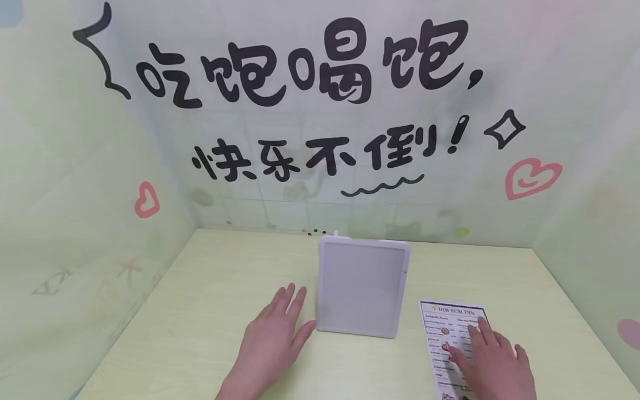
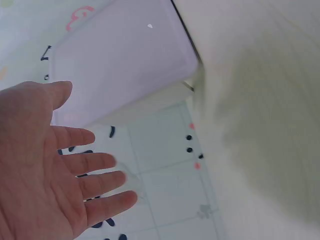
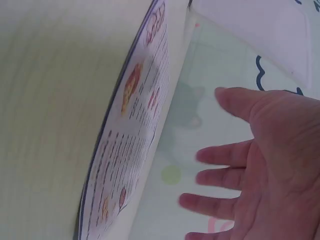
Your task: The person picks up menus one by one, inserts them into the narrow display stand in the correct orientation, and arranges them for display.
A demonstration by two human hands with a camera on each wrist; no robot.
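An upright white-framed stand (image 1: 362, 286) with a plain pale grey panel is at the middle of the table. To its left is my left hand (image 1: 270, 341), fingers extended and spread, holding nothing; the thumb tip lies close to the stand's lower left edge in the head view. A printed menu (image 1: 440, 333) headed "DIM SUM INN" lies on the table to the right of the stand. Over its right side hovers my right hand (image 1: 497, 364), with fingers loosely spread and nothing in them. The right wrist view shows a gap between those fingers and the menu (image 3: 130, 130).
The light wooden table (image 1: 200, 311) is bordered by printed fabric walls. The back wall (image 1: 300, 205) carries large black Chinese characters and stands a short way behind the stand. Side walls (image 1: 595, 233) rise at the left and right table edges.
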